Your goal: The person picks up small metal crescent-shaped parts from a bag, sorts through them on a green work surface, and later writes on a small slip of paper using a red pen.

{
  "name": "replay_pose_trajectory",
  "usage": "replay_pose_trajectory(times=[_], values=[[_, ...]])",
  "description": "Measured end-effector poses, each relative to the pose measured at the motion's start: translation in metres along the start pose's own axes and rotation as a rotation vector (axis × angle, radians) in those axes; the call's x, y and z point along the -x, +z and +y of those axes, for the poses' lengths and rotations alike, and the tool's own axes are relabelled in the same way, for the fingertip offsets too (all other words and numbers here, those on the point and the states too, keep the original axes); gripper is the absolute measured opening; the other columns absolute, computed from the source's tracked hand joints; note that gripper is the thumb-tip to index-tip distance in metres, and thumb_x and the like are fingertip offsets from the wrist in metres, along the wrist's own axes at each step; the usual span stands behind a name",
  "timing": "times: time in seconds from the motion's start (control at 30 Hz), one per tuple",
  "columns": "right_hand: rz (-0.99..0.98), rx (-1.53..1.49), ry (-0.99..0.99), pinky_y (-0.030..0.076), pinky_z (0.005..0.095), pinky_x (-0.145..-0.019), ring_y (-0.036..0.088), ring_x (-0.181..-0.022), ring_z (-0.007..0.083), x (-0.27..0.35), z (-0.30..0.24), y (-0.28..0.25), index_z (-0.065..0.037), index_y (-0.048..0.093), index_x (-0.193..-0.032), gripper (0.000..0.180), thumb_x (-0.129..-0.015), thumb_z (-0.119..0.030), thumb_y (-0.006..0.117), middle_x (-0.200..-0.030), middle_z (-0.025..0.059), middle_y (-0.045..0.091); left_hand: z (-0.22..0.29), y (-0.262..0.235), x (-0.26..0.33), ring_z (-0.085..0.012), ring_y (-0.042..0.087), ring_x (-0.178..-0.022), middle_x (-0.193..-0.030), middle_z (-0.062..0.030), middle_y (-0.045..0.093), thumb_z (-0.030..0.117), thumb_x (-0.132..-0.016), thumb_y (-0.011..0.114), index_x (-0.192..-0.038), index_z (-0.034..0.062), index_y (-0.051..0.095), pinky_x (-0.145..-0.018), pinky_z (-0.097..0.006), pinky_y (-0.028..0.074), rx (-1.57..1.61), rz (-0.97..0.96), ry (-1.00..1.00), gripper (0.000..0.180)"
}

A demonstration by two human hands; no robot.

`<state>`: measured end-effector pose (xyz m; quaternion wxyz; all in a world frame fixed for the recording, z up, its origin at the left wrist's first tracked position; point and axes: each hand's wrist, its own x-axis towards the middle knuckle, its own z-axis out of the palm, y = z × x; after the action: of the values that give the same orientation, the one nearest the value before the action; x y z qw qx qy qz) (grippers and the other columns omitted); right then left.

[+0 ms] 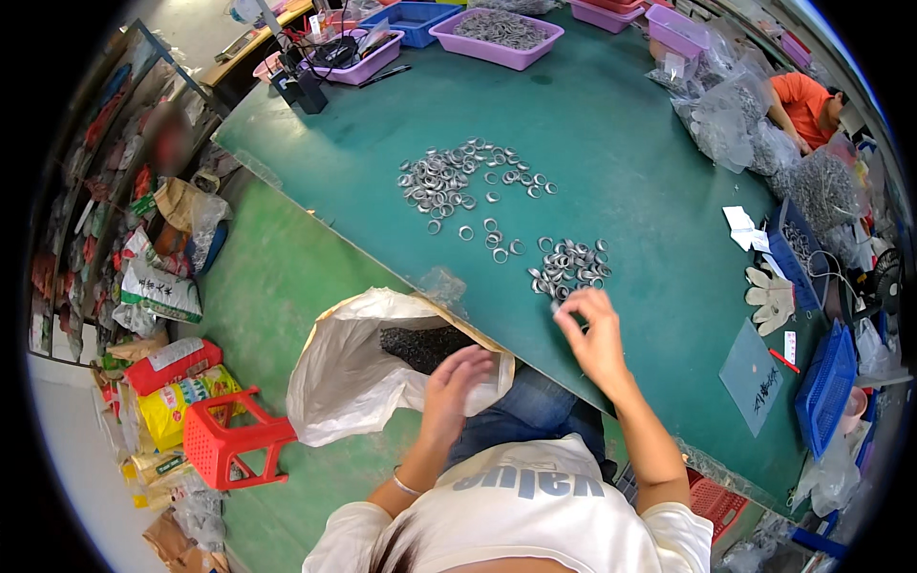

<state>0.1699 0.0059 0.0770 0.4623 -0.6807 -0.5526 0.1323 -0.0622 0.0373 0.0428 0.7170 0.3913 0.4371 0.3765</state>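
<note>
Many small grey metal rings lie on the green table in a larger scattered pile (444,181) and a smaller near pile (571,267). At the near edge of the smaller pile is my right hand (597,339), its fingers bent and thumb and fingertips close together. What they pinch, if anything, is too small to make out. My left hand (454,392), slightly blurred, is over the mouth of a white woven sack (334,372), fingers stretched out and nothing visible in them. Inside the sack, beside that hand, shows a dark heap of small pieces (425,349).
Purple trays (501,38), one full of rings, stand along the far edge. On the right are clear bags (721,124), a glove (770,298), a blue basket (826,392) and a person in orange (807,105). A red stool (234,435) stands on the left floor.
</note>
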Motion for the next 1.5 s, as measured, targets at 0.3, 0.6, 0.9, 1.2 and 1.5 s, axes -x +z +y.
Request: replay_pose_trajectory(times=[0.3, 0.6, 0.9, 1.2, 1.5], values=[[0.095, 0.318, -0.024, 0.041, 0.0407, -0.080, 0.051, -0.089, 0.0301, -0.017, 0.009, 0.003, -0.003, 0.066, -0.084, 0.012, -0.078, -0.012, 0.070, -0.093, 0.0111, 0.059, -0.019, 0.036, -0.001, -0.0122, 0.057, -0.085, -0.106, -0.0099, 0.062, 0.010, -0.095, 0.054, -0.128, -0.0041, 0.051, -0.072, -0.024, 0.047, 0.566, -0.511, -0.514, 0.036], [-0.017, 0.043, 0.014, 0.043, 0.0374, -0.081, 0.055, -0.089, 0.0288, 0.000, -0.002, 0.003, -0.002, 0.068, -0.083, 0.012, -0.075, -0.009, 0.072, -0.090, 0.0124, 0.062, -0.007, 0.045, -0.001, -0.0128, 0.056, -0.090, -0.106, -0.0093, 0.062, 0.010, -0.095, 0.053, -0.125, -0.0033, 0.053, -0.075, -0.025, 0.047, 0.572, -0.340, -0.518, 0.033], [0.002, 0.266, -0.015, 0.042, 0.0380, -0.080, 0.053, -0.093, 0.0290, -0.014, 0.018, 0.000, -0.001, 0.067, -0.085, 0.013, -0.076, -0.008, 0.071, -0.095, 0.0097, 0.060, -0.011, 0.011, 0.004, -0.0117, 0.052, -0.081, -0.088, -0.0034, 0.057, 0.011, -0.093, 0.057, -0.120, -0.0025, 0.056, -0.072, -0.026, 0.046, 0.511, -0.323, -0.351, 0.030], [-0.076, 0.055, -0.011, 0.043, 0.0395, -0.081, 0.055, -0.089, 0.0304, 0.002, 0.007, 0.004, -0.003, 0.066, -0.083, 0.012, -0.074, -0.007, 0.072, -0.090, 0.0118, 0.061, -0.015, -0.023, 0.000, -0.0198, 0.054, -0.113, -0.122, -0.0121, 0.058, 0.003, -0.093, 0.047, -0.130, -0.0025, 0.050, -0.098, -0.032, 0.042, -0.057, 0.283, -0.029, 0.038], [-0.117, -0.001, -0.006, 0.043, 0.0387, -0.077, 0.055, -0.090, 0.0288, 0.018, -0.001, -0.002, -0.003, 0.065, -0.084, 0.012, -0.077, -0.012, 0.071, -0.090, 0.0109, 0.061, -0.044, 0.014, 0.001, -0.0185, 0.058, -0.094, -0.101, -0.0099, 0.059, 0.004, -0.094, 0.049, -0.118, -0.0056, 0.053, -0.084, -0.031, 0.049, 0.589, -0.223, -0.451, 0.026]])
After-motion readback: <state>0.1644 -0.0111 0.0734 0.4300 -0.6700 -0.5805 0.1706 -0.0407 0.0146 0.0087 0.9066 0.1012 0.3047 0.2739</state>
